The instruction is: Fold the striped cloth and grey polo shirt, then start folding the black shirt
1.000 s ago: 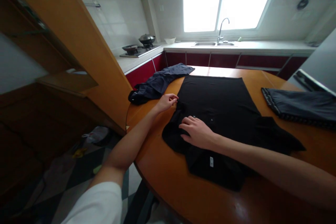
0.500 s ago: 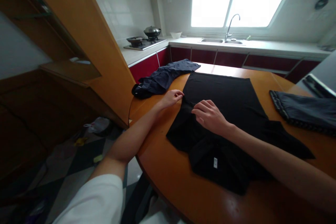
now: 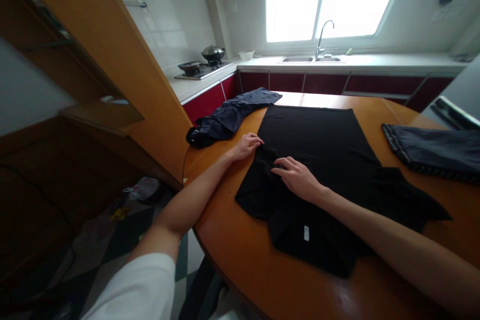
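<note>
A black collared shirt (image 3: 311,135) lies spread on the wooden table (image 3: 225,210), its hem at the far side and its collar with a small white label towards me. At the shirt's left edge, my left hand (image 3: 245,147) has its fingers closed on the cloth. My right hand (image 3: 298,175) is over the shirt near the left sleeve, fingers curled and closed, with a bit of dark cloth showing between thumb and forefinger. Slight wrinkles run through the fabric between the two hands. The right sleeve points out to the right, partly behind my right forearm.
A crumpled dark blue garment (image 3: 232,115) lies at the table's left far edge. Folded dark grey clothing (image 3: 438,147) sits on the right. Beyond are a counter with a sink (image 3: 300,59) and a stove with a lidded wok (image 3: 213,53). A wooden cabinet (image 3: 150,100) stands close on the left.
My right hand has come slightly lower and towards me, and the cloth under it lies lower. My left hand stays at the shirt's left edge. The view has shifted a little.
</note>
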A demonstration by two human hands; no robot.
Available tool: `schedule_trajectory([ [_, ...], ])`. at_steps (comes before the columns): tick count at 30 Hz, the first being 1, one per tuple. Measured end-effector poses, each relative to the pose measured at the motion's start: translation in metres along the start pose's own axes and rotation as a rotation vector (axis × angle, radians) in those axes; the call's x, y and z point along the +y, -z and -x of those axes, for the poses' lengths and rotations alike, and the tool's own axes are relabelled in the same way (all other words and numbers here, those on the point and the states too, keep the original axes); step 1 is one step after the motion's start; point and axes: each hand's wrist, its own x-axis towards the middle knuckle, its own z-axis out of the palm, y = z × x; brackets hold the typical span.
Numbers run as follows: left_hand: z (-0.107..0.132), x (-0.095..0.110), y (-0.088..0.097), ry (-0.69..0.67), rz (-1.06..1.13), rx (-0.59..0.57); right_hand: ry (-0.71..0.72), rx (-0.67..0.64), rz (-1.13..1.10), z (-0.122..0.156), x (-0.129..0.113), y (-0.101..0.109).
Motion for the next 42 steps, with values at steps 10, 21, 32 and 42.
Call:
schedule_trajectory([
  [10,-0.001,-0.008,-0.005,0.035,-0.08,-0.043,-0.019,0.17,-0.266,0.003,0.003,-0.007],
  [21,-0.003,-0.004,-0.01,0.04,-0.112,-0.078,-0.099,0.092,-0.337,0.005,0.003,-0.016],
  [32,-0.008,-0.015,-0.004,0.066,-0.162,-0.004,-0.094,0.122,-0.304,0.005,0.004,-0.018],
  [42,-0.002,0.02,-0.004,-0.032,-0.163,0.162,-0.137,0.158,-0.163,0.004,0.006,-0.017],
])
